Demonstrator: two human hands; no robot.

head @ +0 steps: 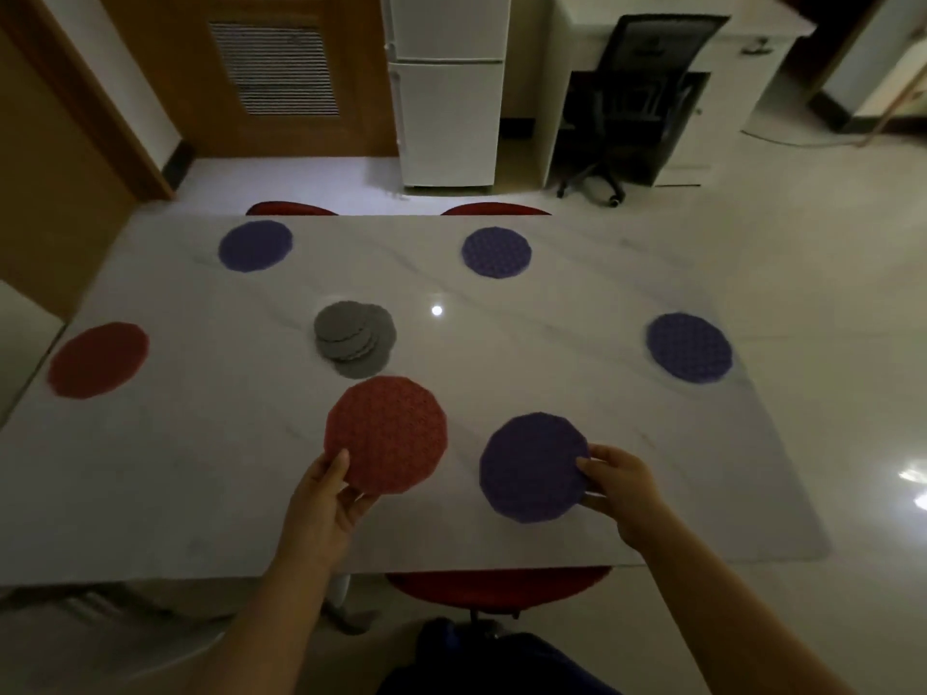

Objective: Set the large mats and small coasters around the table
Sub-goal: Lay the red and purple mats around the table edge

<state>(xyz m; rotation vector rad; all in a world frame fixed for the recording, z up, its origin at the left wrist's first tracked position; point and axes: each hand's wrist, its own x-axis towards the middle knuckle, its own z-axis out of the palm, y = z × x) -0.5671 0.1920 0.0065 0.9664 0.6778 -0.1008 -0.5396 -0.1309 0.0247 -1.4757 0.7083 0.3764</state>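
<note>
My left hand (328, 499) pinches the near edge of a round red mat (389, 431) over the white marble table (200, 469). My right hand (619, 484) pinches the right edge of a purple mat (531, 466) beside it. Three more purple mats lie at the far left (256, 245), far middle (496, 251) and right side (688, 347). Another red mat (99, 359) lies at the left end. A fanned pile of several small grey coasters (353, 336) sits mid-table, just beyond the held red mat.
Red chair seats show at the near edge (496, 586) and at the far edge (291, 209), (494, 209). Beyond the table stand a white fridge (449, 87), a black office chair (632, 107) and a wooden door (271, 72).
</note>
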